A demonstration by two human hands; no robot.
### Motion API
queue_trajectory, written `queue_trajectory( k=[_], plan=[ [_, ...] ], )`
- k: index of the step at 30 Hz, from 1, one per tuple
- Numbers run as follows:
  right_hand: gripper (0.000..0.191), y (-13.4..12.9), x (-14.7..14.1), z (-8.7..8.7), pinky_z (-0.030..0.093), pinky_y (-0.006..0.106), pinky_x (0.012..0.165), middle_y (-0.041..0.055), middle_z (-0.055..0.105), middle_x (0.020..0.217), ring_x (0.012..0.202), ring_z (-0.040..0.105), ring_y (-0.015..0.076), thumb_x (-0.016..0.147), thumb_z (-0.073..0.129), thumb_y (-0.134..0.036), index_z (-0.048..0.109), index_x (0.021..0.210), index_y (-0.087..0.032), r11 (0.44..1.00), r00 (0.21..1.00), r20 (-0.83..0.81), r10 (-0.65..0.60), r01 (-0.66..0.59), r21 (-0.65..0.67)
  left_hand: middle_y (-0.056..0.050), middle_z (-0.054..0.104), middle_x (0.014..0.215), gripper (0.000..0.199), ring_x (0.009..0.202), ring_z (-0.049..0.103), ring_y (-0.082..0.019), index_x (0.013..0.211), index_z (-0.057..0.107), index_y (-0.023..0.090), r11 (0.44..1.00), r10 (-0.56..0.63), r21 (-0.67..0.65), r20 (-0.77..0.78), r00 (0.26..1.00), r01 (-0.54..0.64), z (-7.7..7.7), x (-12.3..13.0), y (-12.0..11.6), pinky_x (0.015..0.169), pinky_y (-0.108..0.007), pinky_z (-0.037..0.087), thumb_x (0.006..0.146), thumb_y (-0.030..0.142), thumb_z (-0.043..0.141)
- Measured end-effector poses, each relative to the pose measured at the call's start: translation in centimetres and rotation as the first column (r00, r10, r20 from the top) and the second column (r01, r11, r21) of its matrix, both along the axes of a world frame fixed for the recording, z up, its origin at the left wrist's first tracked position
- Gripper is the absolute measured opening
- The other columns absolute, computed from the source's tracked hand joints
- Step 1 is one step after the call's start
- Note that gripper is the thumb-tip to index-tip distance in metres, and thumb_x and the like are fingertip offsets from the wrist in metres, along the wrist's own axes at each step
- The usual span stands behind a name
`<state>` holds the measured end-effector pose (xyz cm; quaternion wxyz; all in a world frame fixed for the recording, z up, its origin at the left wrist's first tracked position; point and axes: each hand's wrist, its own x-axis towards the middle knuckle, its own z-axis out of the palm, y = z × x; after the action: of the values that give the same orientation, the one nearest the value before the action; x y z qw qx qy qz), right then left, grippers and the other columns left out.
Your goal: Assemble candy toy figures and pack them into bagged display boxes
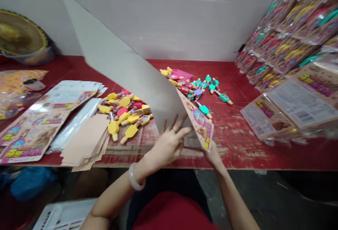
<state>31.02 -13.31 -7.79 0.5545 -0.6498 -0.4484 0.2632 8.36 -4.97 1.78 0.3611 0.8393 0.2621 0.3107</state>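
The large card sheet [132,71] stands tilted above the middle of the red table [235,152]. Its far end rises to the left, in front of the white wall [185,19], and its lower end comes down close to the near edge. The plain grey-white side faces the left hand [169,145]; at the lower right end, a printed panel [201,122] is turned to view.

The left hand has its fingers spread apart, laid along the plain side; whether they press it or only pass in front, one cannot tell. The right hand [213,156] is behind the lower corner of the printed panel. Its fingers are hidden there, so one cannot tell if they are clamped on the card.

The sheet looks light and thin, rather stiff but able to bend, with a somewhat slippery printed face. Probably it would crease if pinched hard in the middle. It seems better to hold it by the lower edge or a corner, with an open palm supporting the wide plain side.

Under and left of the sheet lie yellow and red plastic pieces [124,101]; teal plastic pieces [224,97] lie toward the far edge, right of the middle. Beige cards [84,138] overhang the near edge on the left side, just beside transparent plastic bags [76,124]. Wrapped packs [285,49] are piled at the far right corner.
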Motion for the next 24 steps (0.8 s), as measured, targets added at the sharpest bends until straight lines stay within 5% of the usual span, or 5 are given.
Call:
queue_trajectory(
  k=[4, 9, 14, 20, 24],
  plan=[
    [0.055, -0.8, 2.5, -4.3, 0.046, 0.055, 0.103, 0.0189, 0.066, 0.125, 0.118, 0.062, 0.0312, 0.078, 0.064, -0.050, 0.065, 0.120, -0.015, 0.970, 0.954, -0.180, -0.241, 0.238, -0.041, -0.013, 0.039, 0.156, 0.047, 0.146, 0.024, -0.046, 0.142, 0.051, 0.030, 0.992, 0.049, 0.121, -0.571, 0.820, 0.025, -8.6, 2.4, 1.0, 0.107, -0.081, 0.016, 0.095, 0.025, 0.051],
    [0.054, 0.8, 1.9, -3.9, 0.041, 0.051, 0.110, 0.0185, 0.060, 0.135, 0.125, 0.058, 0.0270, 0.084, 0.060, -0.039, 0.056, 0.132, -0.016, 0.978, 0.973, -0.117, -0.198, 0.205, 0.050, -0.019, 0.060, 0.133, 0.037, 0.124, 0.056, -0.034, 0.128, 0.060, 0.014, 0.937, 0.245, 0.348, -0.596, 0.765, -0.028, -15.1, 2.6, 2.5, 0.118, -0.059, 0.024, 0.094, 0.028, 0.056],
    [0.049, 4.9, -2.2, -4.3, 0.037, 0.051, 0.113, 0.0163, 0.058, 0.138, 0.132, 0.050, 0.0252, 0.089, 0.042, -0.023, 0.055, 0.136, -0.015, 0.998, 0.959, 0.283, 0.007, 0.010, -0.059, -0.025, 0.065, 0.117, 0.024, 0.112, 0.063, -0.035, 0.107, 0.066, 0.006, 0.948, 0.253, 0.305, -0.535, 0.806, -0.094, -14.7, 1.0, 5.5, 0.111, -0.062, 0.032, 0.086, 0.016, 0.063],
    [0.068, 8.5, -9.2, -8.6, 0.005, 0.078, 0.109, 0.0146, 0.023, 0.162, 0.151, 0.005, 0.0386, 0.084, 0.036, -0.006, 0.039, 0.151, -0.014, 0.869, 0.577, 0.699, 0.422, -0.039, -0.492, -0.003, 0.061, 0.137, 0.033, 0.134, 0.050, -0.018, 0.127, 0.059, 0.026, 0.932, 0.313, 0.315, -0.458, 0.832, -0.178, -12.0, -5.5, 8.3, 0.118, -0.030, 0.030, 0.097, 0.031, 0.046],
    [0.061, 8.9, -10.9, -10.2, 0.008, 0.078, 0.109, 0.0179, 0.013, 0.164, 0.151, 0.000, 0.0400, 0.094, 0.035, -0.019, 0.032, 0.154, -0.009, 0.882, 0.542, 0.743, 0.393, 0.006, -0.471, -0.021, 0.055, 0.138, 0.041, 0.133, 0.049, -0.026, 0.132, 0.050, 0.010, 0.677, 0.721, 0.339, -0.485, 0.495, -0.653, -10.4, -16.5, 9.0, 0.114, -0.046, 0.034, 0.099, 0.026, 0.032]
  ],
)
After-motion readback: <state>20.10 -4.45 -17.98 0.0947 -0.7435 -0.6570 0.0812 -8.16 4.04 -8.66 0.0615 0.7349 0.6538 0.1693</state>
